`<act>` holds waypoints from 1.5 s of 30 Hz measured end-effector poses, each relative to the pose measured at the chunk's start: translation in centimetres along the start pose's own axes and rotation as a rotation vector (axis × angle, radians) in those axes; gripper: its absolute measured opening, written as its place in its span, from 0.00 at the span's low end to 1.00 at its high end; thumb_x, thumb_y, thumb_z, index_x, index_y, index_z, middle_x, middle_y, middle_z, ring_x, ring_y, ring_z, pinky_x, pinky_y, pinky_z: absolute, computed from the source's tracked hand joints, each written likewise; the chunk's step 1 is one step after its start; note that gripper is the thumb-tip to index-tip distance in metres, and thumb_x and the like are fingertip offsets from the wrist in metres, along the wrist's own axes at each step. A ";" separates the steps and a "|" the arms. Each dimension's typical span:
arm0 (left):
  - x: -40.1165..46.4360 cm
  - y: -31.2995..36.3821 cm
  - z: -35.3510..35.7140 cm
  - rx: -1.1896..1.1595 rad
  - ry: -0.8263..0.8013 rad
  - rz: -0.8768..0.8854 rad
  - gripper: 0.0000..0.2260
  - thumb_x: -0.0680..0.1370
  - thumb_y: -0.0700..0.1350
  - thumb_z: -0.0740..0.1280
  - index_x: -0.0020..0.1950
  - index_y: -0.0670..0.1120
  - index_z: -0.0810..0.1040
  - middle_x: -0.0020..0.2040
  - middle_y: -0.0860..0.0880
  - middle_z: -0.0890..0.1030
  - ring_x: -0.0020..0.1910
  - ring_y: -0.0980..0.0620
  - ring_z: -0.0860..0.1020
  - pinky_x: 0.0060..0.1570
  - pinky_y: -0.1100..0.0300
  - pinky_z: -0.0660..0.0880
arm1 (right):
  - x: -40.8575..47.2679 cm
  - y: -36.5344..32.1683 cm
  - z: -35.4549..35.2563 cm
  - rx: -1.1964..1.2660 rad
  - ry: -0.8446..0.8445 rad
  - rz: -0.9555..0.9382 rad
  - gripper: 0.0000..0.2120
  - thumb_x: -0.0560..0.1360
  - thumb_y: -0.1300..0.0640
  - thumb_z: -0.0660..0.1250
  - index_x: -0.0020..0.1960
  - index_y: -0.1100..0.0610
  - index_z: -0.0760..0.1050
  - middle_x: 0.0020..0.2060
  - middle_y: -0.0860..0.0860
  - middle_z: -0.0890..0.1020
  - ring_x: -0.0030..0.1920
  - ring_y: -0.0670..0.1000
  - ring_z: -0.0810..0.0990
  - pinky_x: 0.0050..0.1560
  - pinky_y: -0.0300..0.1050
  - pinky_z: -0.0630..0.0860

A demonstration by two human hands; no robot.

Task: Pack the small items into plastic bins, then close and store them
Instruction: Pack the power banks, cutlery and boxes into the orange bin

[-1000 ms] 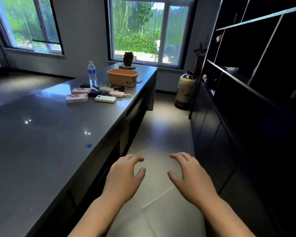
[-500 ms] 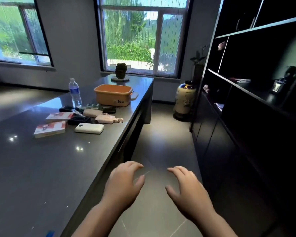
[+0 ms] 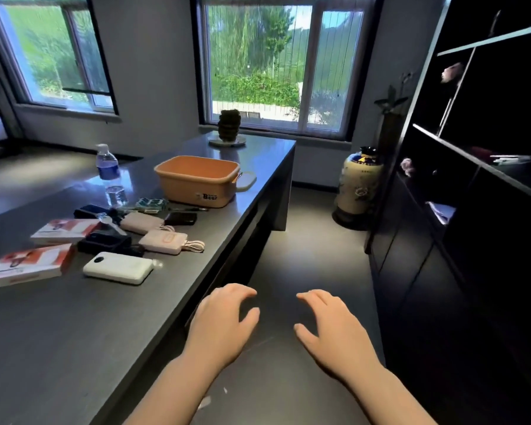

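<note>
While both hands hover palm-down over the floor off the tabletop's right edge, left hand (image 3: 224, 326) and right hand (image 3: 334, 332) hold nothing, fingers loosely curled. Orange bin (image 3: 196, 180) sits lidless near that edge, long axis roughly across the tabletop (image 3: 59, 332), "Bear" printed on its near wall. White power bank (image 3: 118, 268) lies flat nearer the hands, long axis parallel to the bin's.

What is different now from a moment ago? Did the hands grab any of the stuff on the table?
No, nothing was grabbed. The person walked closer, so the orange plastic bin, white rectangular power bank and clear water bottle look bigger and nearer. The left hand and right hand still hover empty, fingers loosely curled, beside the dark grey table. The items lie as before.
</note>
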State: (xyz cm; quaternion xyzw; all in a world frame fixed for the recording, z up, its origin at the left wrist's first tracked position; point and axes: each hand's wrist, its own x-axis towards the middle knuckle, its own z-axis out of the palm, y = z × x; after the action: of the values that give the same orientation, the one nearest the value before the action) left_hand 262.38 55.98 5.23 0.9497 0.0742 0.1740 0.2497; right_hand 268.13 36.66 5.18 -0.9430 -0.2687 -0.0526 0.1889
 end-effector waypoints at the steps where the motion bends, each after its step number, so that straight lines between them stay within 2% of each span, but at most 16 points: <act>1: 1.7 0.4 0.4 -0.001 0.013 -0.007 0.15 0.76 0.52 0.64 0.62 0.56 0.75 0.61 0.60 0.76 0.62 0.59 0.72 0.64 0.60 0.67 | 1.8 1.0 -0.4 -0.003 -0.002 -0.014 0.24 0.77 0.44 0.60 0.72 0.43 0.62 0.68 0.37 0.65 0.66 0.43 0.66 0.58 0.39 0.70; 7: 8.6 0.5 3.2 -0.021 0.068 -0.117 0.14 0.76 0.52 0.65 0.62 0.56 0.75 0.60 0.61 0.76 0.60 0.59 0.72 0.62 0.60 0.68 | 10.9 5.1 -0.9 0.008 -0.033 -0.102 0.24 0.77 0.45 0.60 0.72 0.43 0.62 0.69 0.37 0.66 0.66 0.43 0.66 0.58 0.40 0.70; 12: 12.8 -2.6 5.3 -0.012 0.053 -0.228 0.14 0.76 0.52 0.64 0.62 0.58 0.74 0.61 0.62 0.75 0.61 0.61 0.71 0.62 0.61 0.68 | 16.9 6.2 1.7 0.056 -0.082 -0.182 0.23 0.77 0.44 0.60 0.71 0.41 0.62 0.68 0.35 0.65 0.65 0.41 0.66 0.56 0.38 0.70; 16: 18.5 -6.0 6.0 0.004 0.062 -0.256 0.14 0.76 0.51 0.64 0.62 0.56 0.75 0.61 0.60 0.76 0.61 0.58 0.72 0.62 0.60 0.67 | 23.2 6.4 4.0 0.071 -0.096 -0.210 0.23 0.77 0.45 0.61 0.71 0.41 0.62 0.68 0.35 0.65 0.65 0.41 0.66 0.54 0.36 0.69; 27: 33.2 -17.4 2.1 0.062 0.203 -0.404 0.15 0.77 0.54 0.63 0.64 0.56 0.74 0.64 0.58 0.74 0.63 0.57 0.71 0.59 0.59 0.68 | 44.0 -0.1 8.8 0.087 -0.145 -0.402 0.25 0.76 0.44 0.61 0.72 0.43 0.62 0.70 0.40 0.65 0.68 0.45 0.65 0.59 0.42 0.72; 31: 35.4 -20.0 1.8 0.062 0.208 -0.476 0.14 0.77 0.53 0.64 0.63 0.56 0.75 0.63 0.58 0.74 0.62 0.56 0.70 0.57 0.60 0.67 | 48.0 -1.2 11.0 0.136 -0.173 -0.442 0.26 0.76 0.45 0.61 0.73 0.44 0.63 0.70 0.41 0.66 0.70 0.45 0.62 0.66 0.44 0.67; 33: 36.0 -21.4 2.0 0.069 0.204 -0.512 0.14 0.77 0.53 0.64 0.63 0.56 0.75 0.63 0.58 0.74 0.62 0.57 0.70 0.58 0.59 0.67 | 50.4 -1.9 11.6 0.155 -0.120 -0.442 0.26 0.75 0.45 0.63 0.72 0.46 0.65 0.70 0.43 0.68 0.70 0.46 0.62 0.69 0.44 0.64; 36: 37.1 -23.6 2.1 0.103 0.226 -0.591 0.14 0.77 0.52 0.64 0.63 0.55 0.75 0.64 0.57 0.75 0.63 0.55 0.71 0.59 0.59 0.69 | 54.3 -3.7 12.5 0.208 -0.035 -0.480 0.25 0.74 0.47 0.66 0.70 0.47 0.69 0.68 0.45 0.71 0.69 0.50 0.66 0.69 0.49 0.63; 38: 37.7 -24.7 2.2 0.122 0.275 -0.652 0.14 0.76 0.51 0.65 0.62 0.54 0.76 0.63 0.55 0.76 0.62 0.53 0.72 0.59 0.59 0.69 | 56.6 -5.1 13.4 0.202 -0.068 -0.575 0.24 0.75 0.46 0.65 0.70 0.47 0.68 0.67 0.45 0.72 0.68 0.50 0.66 0.69 0.50 0.62; 41: 38.2 -25.6 2.8 0.145 0.330 -0.746 0.14 0.76 0.51 0.66 0.61 0.53 0.77 0.61 0.55 0.77 0.59 0.54 0.74 0.57 0.59 0.70 | 59.3 -6.6 14.6 0.184 -0.195 -0.733 0.24 0.76 0.45 0.62 0.71 0.45 0.66 0.66 0.44 0.73 0.66 0.49 0.69 0.64 0.46 0.64; 45: 38.3 -26.2 3.9 0.180 0.316 -0.886 0.17 0.75 0.53 0.67 0.63 0.54 0.75 0.61 0.56 0.77 0.59 0.55 0.73 0.56 0.62 0.69 | 62.2 -7.1 15.4 0.201 -0.347 -0.882 0.23 0.77 0.43 0.58 0.71 0.41 0.60 0.60 0.42 0.76 0.56 0.47 0.76 0.47 0.44 0.74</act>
State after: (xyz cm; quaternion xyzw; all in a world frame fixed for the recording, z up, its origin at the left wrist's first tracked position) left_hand 297.95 85.64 0.19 0.8064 0.5236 0.1862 0.2023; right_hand 317.21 78.41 5.75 -0.7110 -0.6744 0.0567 0.1910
